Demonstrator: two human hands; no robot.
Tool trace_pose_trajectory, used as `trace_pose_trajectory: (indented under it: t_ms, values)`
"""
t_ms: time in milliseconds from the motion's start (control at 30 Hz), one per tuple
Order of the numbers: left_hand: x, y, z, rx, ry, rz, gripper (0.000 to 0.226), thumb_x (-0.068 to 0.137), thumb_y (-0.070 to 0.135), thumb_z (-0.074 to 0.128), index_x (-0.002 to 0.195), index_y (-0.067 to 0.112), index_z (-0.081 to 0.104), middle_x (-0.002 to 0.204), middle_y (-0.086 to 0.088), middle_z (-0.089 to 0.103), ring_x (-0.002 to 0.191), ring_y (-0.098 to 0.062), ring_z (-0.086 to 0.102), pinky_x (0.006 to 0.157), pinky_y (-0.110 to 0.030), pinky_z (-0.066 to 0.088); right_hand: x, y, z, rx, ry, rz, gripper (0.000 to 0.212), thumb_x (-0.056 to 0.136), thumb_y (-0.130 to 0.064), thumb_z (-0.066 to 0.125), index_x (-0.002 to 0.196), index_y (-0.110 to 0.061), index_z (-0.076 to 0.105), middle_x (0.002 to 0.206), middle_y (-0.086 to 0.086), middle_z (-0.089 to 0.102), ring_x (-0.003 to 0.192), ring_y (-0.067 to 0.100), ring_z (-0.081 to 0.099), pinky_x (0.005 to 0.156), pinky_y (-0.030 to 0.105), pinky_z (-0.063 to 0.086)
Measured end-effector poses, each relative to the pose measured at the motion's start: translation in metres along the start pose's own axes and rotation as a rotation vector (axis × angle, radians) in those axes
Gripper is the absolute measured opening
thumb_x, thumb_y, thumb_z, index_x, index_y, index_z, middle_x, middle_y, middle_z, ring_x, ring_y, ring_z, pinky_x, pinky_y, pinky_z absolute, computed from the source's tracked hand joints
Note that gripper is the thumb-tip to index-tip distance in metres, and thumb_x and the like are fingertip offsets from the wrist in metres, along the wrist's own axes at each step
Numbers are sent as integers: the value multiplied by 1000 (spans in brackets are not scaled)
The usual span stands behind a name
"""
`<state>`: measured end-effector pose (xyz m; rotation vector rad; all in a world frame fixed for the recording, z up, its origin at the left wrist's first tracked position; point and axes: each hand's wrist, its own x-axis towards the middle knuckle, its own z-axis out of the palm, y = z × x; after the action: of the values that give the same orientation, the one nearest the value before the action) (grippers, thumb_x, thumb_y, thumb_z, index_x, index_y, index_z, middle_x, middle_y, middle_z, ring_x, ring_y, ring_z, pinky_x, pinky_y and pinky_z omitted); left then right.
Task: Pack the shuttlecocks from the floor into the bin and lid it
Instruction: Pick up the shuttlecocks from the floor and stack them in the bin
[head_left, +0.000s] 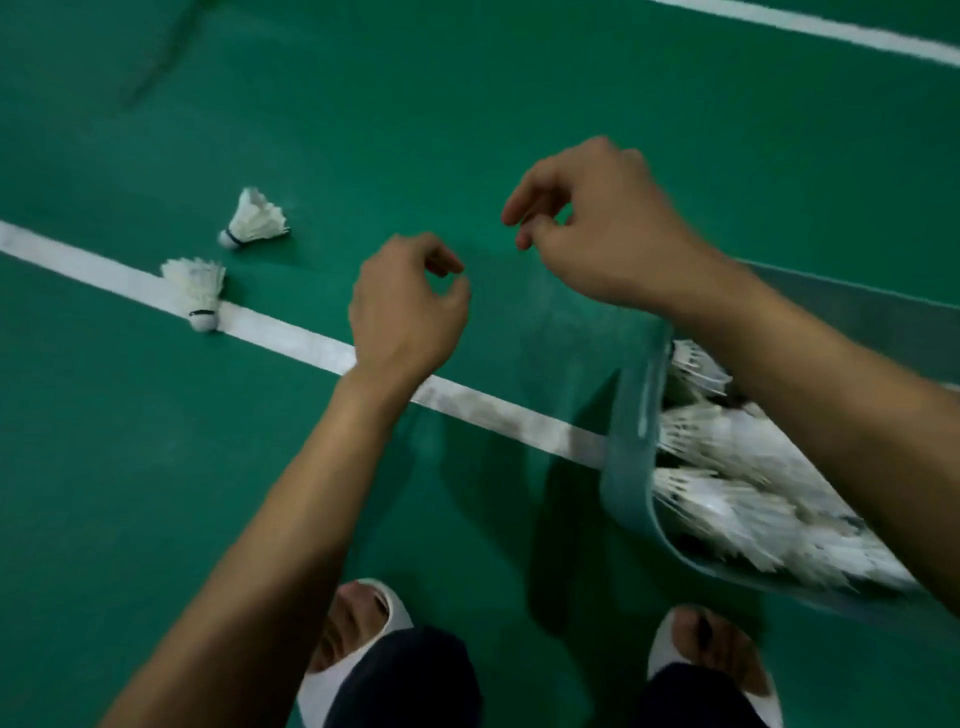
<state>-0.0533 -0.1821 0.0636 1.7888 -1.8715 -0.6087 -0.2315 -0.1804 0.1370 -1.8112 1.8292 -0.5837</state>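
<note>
Two loose shuttlecocks lie on the green court floor (156, 467), left of both hands. The farther shuttlecock (257, 218) rests on its side on bare green just beyond a white line (296, 338), with its cork toward that line. The nearer shuttlecock (197, 288) lies across the line, cork toward the viewer. The left hand (410, 306) and right hand (602, 228) are held over the floor, apart from each other, each with fingers loosely curled and holding nothing. The right forearm crosses above the bin (631, 415), a teal container at the right whose rim covers part of the white line. It holds many packed shuttlecocks (727, 467), their feathers blurred. At the lower edge, two feet in white slippers (397, 610) stand on the floor below dark trouser legs. A second white line (831, 26) crosses the upper right corner.
</note>
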Motion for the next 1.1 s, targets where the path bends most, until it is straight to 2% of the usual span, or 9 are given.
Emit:
trace_pose_trajectory:
  t_ms: [67,167,333,467,567,667,767,933,1100]
  values:
    - [7,-38,-7,-6,35,-149,20,81,29,67,100,26,72,106,7,71,90,-21,66,83,-35,53,39,-20,38,-74,-174,-50,32,83,-10,57,102,-26,77,94,-1,78,83,16,65,77,23,47]
    - [27,-99,-29,48,182,-377,22,84,24,69,106,22,69,113,2,67,95,-24,66,80,-35,49,92,-47,100,-155,-366,-128,39,81,-12,56,113,-25,73,110,3,75,104,25,67,93,33,53]
    - [47,-182,-65,244,402,-444,26,83,27,74,105,16,65,112,-6,59,107,-29,54,81,-37,45,153,-100,188,-228,-364,-343,38,86,-8,57,120,-19,69,133,10,57,123,33,54,104,42,46]
    - [60,-226,-68,177,392,-689,66,75,44,85,121,9,53,124,-11,54,114,-32,53,94,-43,46,188,-132,239,21,-465,-209,40,86,-2,54,115,-20,74,135,12,62,125,32,54,103,31,42]
    - [71,-243,-74,73,250,-756,48,80,44,82,112,14,64,116,-6,62,105,-25,60,84,-37,50,194,-136,261,113,-452,-66,33,90,-1,51,112,-7,75,133,17,64,109,26,59,97,36,47]
    - [77,-238,-90,54,278,-727,18,81,30,83,95,24,74,95,2,74,82,-17,65,68,-28,47,184,-125,253,123,-354,-52,30,91,0,52,110,0,76,109,12,70,90,16,55,80,31,48]
    - [79,-204,-99,67,283,-596,18,75,18,78,91,25,78,86,4,76,79,-20,70,71,-31,57,169,-111,209,154,-205,16,24,86,-10,58,95,-3,79,76,7,66,68,16,52,59,27,38]
    - [60,-100,-81,-41,90,-302,29,64,26,85,92,25,78,69,10,68,68,-13,67,61,-26,49,121,-78,98,58,148,116,24,80,-17,59,87,-11,81,82,7,77,83,19,72,76,31,58]
    - [6,21,-58,-85,-229,20,37,64,40,90,92,31,69,72,10,69,67,-11,66,65,-30,52,11,-21,-27,104,392,278,22,68,-17,68,89,-24,69,89,2,71,73,16,67,56,26,53]
